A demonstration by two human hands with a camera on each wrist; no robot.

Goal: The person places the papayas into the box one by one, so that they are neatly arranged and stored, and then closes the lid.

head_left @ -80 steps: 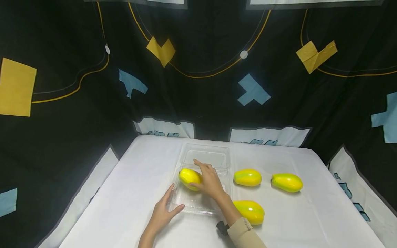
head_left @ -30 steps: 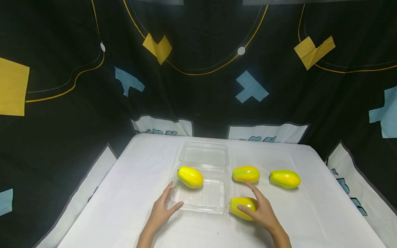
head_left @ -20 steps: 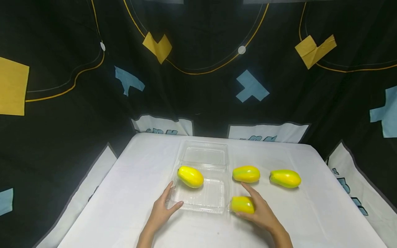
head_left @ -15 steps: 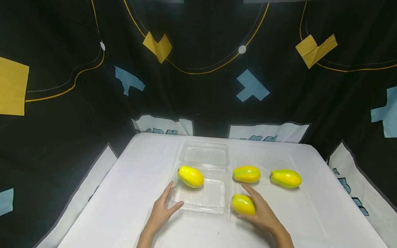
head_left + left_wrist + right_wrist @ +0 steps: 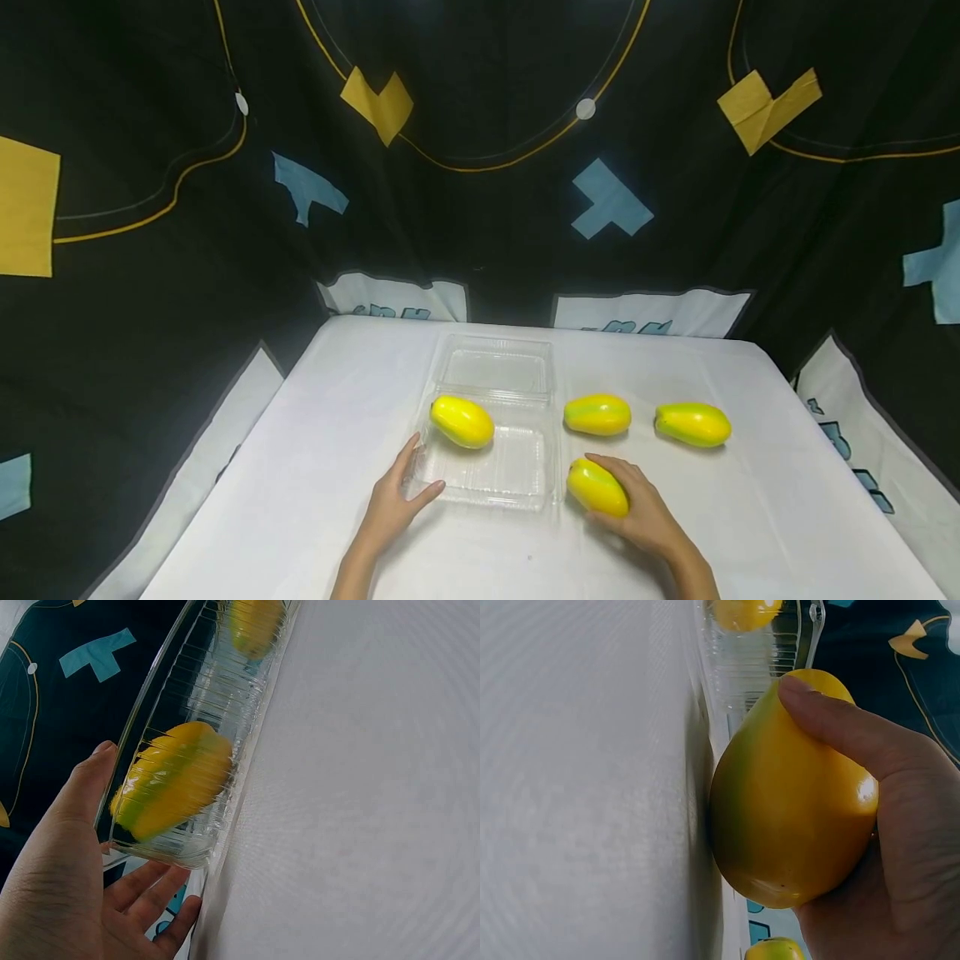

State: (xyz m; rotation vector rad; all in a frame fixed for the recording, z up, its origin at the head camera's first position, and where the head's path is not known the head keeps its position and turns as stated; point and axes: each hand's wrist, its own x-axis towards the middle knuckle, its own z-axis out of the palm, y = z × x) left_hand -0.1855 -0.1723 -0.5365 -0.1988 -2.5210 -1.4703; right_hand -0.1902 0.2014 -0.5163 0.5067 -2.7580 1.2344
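My right hand (image 5: 637, 510) grips a yellow papaya (image 5: 597, 487) just right of the clear plastic container (image 5: 495, 502). The right wrist view shows the thumb across the papaya (image 5: 791, 802), with the other fingers hidden behind it. The container lies on the table with its lid (image 5: 495, 372) folded back; another papaya (image 5: 462, 422) sits in the left part of its base. My left hand (image 5: 390, 506) rests at the container's front left corner, thumb and fingers spread. In the left wrist view, its thumb touches the rim (image 5: 112, 780) and the fingers lie beyond the corner.
Two more papayas lie on the white table (image 5: 750, 533): one (image 5: 597, 415) right of the container, the other (image 5: 692, 424) farther right. A black curtain (image 5: 480, 217) with yellow and blue patches hangs behind the table and along its sides.
My right hand has left the papaya in the container, moved right and taken hold of the front papaya, which has turned and shifted slightly away from me. My left hand stays at the corner.
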